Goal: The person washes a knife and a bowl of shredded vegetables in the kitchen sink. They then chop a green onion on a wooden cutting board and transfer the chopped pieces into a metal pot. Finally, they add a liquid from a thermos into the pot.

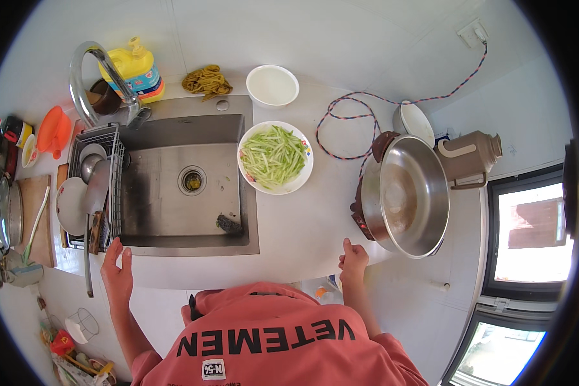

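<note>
My left hand (pixel 117 270) is raised at the counter's front edge, thumb and fingers apart and holding nothing. Its fingertips are nearest the wire dish rack (pixel 116 193) and a knife's wooden handle (pixel 95 231). My right hand (pixel 354 260) has curled fingers and a raised thumb, with nothing visible in it. It is just left of a stainless steel electric pan (pixel 415 193), which looks bare inside and has a red light lit on its brown control part (pixel 362 225). Between the hands, a white plate (pixel 275 189) beside the sink bears thin green vegetable strips (pixel 273 157).
A steel sink (pixel 164 202) holds a dark scrubber (pixel 229 224). Behind stand a faucet (pixel 89 53), yellow soap bottle (pixel 137 72), cloth (pixel 207 81) and white bowl (pixel 272 84). A braided cord (pixel 346 95) loops towards a wall socket. A thermos (pixel 470 152) stands right; a cutting board (pixel 36 193) left.
</note>
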### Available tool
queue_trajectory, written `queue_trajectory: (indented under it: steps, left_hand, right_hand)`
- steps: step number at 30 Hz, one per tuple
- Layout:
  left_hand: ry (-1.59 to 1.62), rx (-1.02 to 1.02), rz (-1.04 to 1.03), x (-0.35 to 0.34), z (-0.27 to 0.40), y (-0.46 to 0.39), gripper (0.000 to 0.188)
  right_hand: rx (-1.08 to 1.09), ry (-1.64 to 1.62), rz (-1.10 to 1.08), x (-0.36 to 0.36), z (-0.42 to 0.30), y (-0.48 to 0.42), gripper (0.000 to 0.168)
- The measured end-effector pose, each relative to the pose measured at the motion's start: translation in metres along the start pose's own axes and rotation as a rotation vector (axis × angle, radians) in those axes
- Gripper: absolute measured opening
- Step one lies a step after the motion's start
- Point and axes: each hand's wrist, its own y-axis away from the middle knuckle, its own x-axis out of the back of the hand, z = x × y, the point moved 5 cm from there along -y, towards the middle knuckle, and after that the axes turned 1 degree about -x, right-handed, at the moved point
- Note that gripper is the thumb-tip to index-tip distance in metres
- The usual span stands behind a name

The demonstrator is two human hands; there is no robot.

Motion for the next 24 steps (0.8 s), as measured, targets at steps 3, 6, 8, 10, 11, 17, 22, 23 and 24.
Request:
queue_trajectory:
  steps: [3,6,8,10,11,17,22,23,24]
  left_hand:
    - [-0.215,-0.115,0.131,0.007,0.021,0.016,0.082]
    - [-0.411,-0.158,0.184,0.022,0.052,0.024,0.094]
    - [-0.453,-0.142,0.238,0.033,0.049,0.032,0.096]
    - [-0.38,-0.071,0.315,0.049,0.04,0.046,0.096]
    - [-0.343,-0.037,0.354,0.056,0.036,0.055,0.096]
    - [-0.324,0.139,0.474,0.064,0.004,0.126,0.088]
    - [-0.437,0.27,0.561,0.067,-0.033,0.191,0.084]
    - [-0.47,0.297,0.573,0.067,-0.036,0.197,0.083]
    - [-0.487,0.295,0.577,0.067,-0.037,0.2,0.082]
  right_hand:
    - [0.161,0.031,-0.112,-0.017,-0.02,0.015,0.028]
    - [0.427,0.261,-0.213,-0.031,-0.029,0.022,0.025]
    - [0.454,0.364,-0.325,-0.05,-0.052,0.04,0.024]
    - [0.609,0.412,-0.38,-0.062,-0.067,0.054,0.025]
    - [0.585,0.379,-0.435,-0.072,-0.073,0.058,0.024]
    - [0.432,0.299,-0.656,-0.113,-0.096,0.069,0.025]
    - [0.535,0.325,-0.807,-0.109,-0.102,0.099,0.028]
    - [0.554,0.362,-0.822,-0.102,-0.102,0.101,0.027]
    - [0.571,0.403,-0.847,-0.097,-0.1,0.104,0.027]
